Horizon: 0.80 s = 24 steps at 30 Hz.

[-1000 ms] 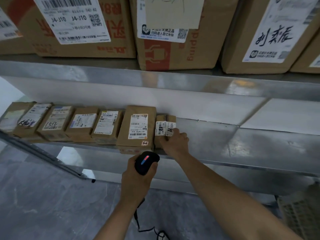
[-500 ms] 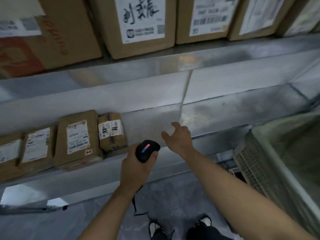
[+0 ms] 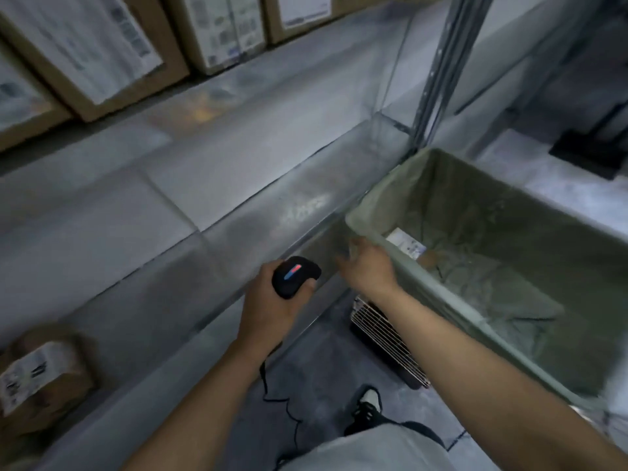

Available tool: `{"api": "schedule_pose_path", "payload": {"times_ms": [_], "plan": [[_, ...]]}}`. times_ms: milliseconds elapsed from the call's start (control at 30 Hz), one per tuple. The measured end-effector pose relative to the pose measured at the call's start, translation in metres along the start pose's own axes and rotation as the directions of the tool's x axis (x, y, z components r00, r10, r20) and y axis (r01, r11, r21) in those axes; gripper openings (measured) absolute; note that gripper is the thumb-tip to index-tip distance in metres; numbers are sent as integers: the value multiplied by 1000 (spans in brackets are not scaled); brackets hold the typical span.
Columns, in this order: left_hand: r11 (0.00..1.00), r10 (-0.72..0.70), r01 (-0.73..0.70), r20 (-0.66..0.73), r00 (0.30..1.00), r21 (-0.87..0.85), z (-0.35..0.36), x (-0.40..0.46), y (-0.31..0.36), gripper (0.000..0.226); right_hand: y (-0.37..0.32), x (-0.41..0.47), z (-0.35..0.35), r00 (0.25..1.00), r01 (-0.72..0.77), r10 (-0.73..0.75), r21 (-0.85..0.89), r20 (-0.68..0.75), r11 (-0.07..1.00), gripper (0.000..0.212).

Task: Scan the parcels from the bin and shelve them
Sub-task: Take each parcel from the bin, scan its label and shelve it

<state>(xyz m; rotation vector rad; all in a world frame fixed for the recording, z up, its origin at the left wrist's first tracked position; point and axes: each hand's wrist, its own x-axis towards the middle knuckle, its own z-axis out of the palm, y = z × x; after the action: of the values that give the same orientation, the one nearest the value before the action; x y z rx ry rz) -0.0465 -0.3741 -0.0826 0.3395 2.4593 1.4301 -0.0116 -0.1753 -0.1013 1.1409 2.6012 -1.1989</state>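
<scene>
My left hand [image 3: 272,300] grips a black barcode scanner [image 3: 295,276] with a red and blue light on top; its cable hangs down to the floor. My right hand [image 3: 368,266] is empty with fingers spread, right beside the near-left rim of the bin [image 3: 441,294]. The bin is lined with a grey-green sack. One small brown parcel with a white label [image 3: 407,248] lies inside it near that rim. A small labelled parcel [image 3: 40,375] stands on the metal shelf [image 3: 210,253] at the far left.
Large cardboard boxes [image 3: 112,52] with white labels fill the shelf above. A grey upright post [image 3: 438,73] rises behind the bin. A wire grille [image 3: 387,345] sits under the bin's left end. My shoe [image 3: 367,406] rests on the grey floor.
My view has swung right from the row of shelved parcels to the bin. My right hand let go of the small parcel on the shelf and moved right to the bin's rim.
</scene>
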Motion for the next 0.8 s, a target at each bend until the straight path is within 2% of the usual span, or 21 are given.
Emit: {"api": "schedule_pose_path", "payload": {"times_ms": [200, 367, 800], "plan": [[993, 72, -84, 140, 988, 80, 77, 28, 46, 48, 68, 26, -64, 981, -130, 143, 107, -128, 986, 63], [988, 99, -120, 209, 973, 93, 129, 49, 74, 45, 124, 43, -101, 953, -235, 262, 176, -152, 956, 66], [987, 100, -145, 419, 903, 76, 199, 126, 86, 50, 195, 90, -123, 857, -443, 479, 201, -192, 874, 63]]}}
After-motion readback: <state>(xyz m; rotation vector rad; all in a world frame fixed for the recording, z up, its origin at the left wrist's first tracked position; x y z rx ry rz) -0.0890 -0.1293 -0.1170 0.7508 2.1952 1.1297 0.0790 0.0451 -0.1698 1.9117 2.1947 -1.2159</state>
